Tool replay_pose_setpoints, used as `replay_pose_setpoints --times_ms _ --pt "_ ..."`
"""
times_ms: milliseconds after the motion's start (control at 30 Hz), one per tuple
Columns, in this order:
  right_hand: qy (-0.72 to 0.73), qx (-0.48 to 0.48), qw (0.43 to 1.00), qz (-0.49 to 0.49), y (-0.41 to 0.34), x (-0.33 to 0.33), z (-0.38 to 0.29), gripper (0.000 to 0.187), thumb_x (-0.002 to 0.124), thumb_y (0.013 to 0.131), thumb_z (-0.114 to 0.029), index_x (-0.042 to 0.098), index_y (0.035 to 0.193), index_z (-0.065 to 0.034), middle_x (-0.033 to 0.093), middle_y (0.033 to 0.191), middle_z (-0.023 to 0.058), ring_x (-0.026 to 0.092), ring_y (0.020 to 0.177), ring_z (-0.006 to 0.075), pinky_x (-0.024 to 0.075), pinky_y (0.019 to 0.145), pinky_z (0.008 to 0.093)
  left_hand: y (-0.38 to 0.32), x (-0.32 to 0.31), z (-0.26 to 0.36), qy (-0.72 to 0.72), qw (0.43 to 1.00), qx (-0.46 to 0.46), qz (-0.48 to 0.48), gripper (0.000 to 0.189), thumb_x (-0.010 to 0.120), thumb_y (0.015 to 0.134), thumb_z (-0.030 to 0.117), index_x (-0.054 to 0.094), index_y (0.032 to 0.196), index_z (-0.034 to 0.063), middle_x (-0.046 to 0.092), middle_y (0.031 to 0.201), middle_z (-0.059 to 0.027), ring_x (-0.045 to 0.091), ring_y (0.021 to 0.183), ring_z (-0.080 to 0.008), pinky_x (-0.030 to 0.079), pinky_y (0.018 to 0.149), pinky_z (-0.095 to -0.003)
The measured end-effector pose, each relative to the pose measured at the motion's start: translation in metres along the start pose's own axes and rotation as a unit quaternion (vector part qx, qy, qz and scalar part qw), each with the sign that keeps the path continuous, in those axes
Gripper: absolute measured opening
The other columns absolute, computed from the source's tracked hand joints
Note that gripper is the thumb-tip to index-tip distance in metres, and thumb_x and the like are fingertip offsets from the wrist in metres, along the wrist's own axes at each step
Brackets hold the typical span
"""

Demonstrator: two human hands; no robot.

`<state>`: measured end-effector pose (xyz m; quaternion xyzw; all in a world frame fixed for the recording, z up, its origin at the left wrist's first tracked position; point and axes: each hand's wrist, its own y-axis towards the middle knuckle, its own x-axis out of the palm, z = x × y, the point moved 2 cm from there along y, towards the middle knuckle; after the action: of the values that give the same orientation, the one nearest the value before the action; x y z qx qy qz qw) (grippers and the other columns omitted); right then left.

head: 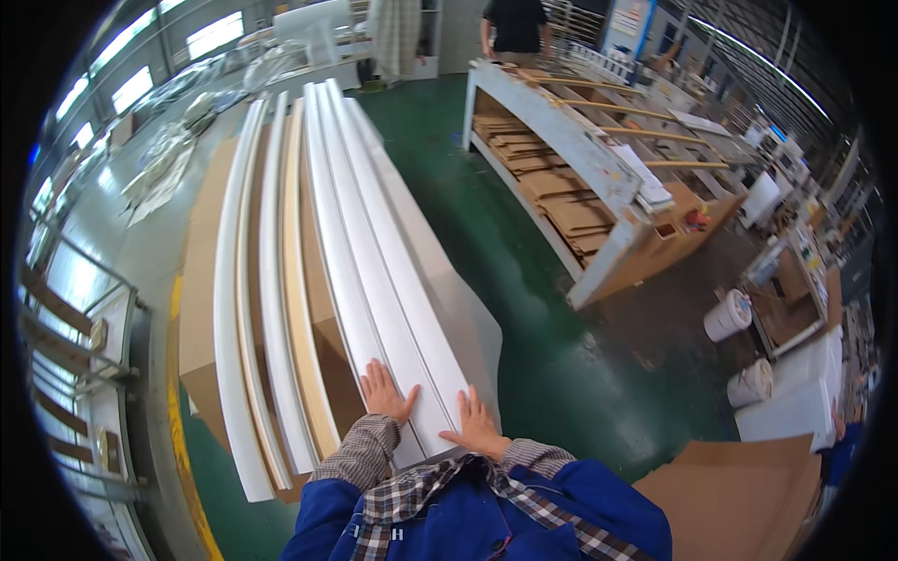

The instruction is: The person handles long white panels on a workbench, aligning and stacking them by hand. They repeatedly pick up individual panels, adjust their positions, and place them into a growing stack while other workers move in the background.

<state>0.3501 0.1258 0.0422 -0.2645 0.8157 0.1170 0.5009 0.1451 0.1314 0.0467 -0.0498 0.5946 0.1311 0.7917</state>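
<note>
Three long white panels or boards (382,280) lie side by side before me, their near ends close to my body. My left hand (384,394) rests flat with spread fingers on the left part of them. On their right edge lies my right hand (478,425), fingers apart, palm down. Neither hand is closed around anything. To the left are separate long white strips (228,308), some with a pale wood-coloured face (302,308). Brown cardboard (200,336) shows beneath the strips, and a whitish sheet (449,294) hangs out along the right side of the panels.
A workbench (610,273) with stacked brown pieces inside stands to the right, and a person (515,28) is behind it. White buckets (728,315) and a brown sheet (736,491) are at the right. Metal racks (105,365) stand at the left beside a yellow floor line (177,407).
</note>
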Motion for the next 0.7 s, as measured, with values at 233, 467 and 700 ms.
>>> replay_pose_setpoints --times_ms 233,467,700 --pt "-0.015 0.025 0.999 -0.040 -0.001 -0.002 -0.001 0.095 0.051 0.072 -0.058 0.009 0.132 0.0028 0.004 0.135 0.0281 0.030 0.112 0.0454 0.0314 0.091 0.0484 -0.002 -0.003 0.002 -0.030 0.999 -0.011 -0.009 0.085 0.041 0.078 0.055 0.019 0.128 -0.0107 0.006 0.138 -0.0231 0.001 0.130 -0.0318 0.001 0.104 -0.0428" --pt "-0.011 -0.004 1.000 0.014 0.004 0.010 0.012 0.096 0.049 0.071 -0.062 0.011 0.132 0.0029 0.008 0.133 0.0303 0.031 0.111 0.0468 0.0312 0.091 0.0473 0.003 0.004 0.004 -0.018 1.000 -0.006 0.009 0.082 0.044 0.077 0.052 0.021 0.127 -0.0090 0.009 0.138 -0.0226 0.004 0.129 -0.0318 0.002 0.104 -0.0418" --pt "0.006 -0.009 0.999 0.036 0.000 0.008 0.008 0.092 0.051 0.073 -0.057 0.011 0.132 0.0019 0.008 0.134 0.0291 0.035 0.108 0.0451 0.0330 0.089 0.0467 0.002 0.001 0.003 -0.016 1.000 -0.006 -0.011 0.082 0.042 0.079 0.052 0.019 0.128 -0.0088 0.005 0.139 -0.0217 0.001 0.130 -0.0311 0.000 0.104 -0.0410"
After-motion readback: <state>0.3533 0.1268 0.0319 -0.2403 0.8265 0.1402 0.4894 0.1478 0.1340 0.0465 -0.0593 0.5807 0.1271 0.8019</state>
